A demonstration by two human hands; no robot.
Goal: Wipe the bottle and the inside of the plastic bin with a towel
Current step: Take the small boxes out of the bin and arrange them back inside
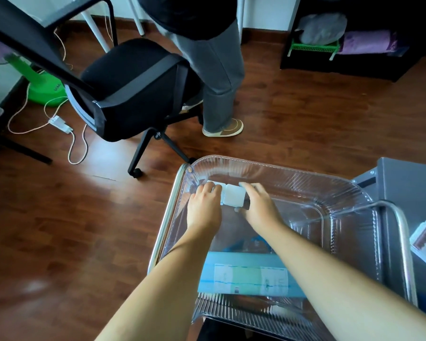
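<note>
A clear ribbed plastic bin (342, 193) sits on a metal-framed cart. In its far left corner stands a white square-topped bottle (233, 198), seen from above, with a second white object (218, 185) touching it on the left. My right hand (258, 205) grips the bottle, fingers over its far edge and thumb at its near edge. My left hand (204, 205) has its fingers curled over the second white object. No towel is in view.
A blue box (244, 274) shows at the bin's near side. The cart's steel rail (401, 230) runs along the right. A black office chair (133, 87) and a standing person's legs (219, 77) are just beyond. Cables (59, 124) lie on the wooden floor.
</note>
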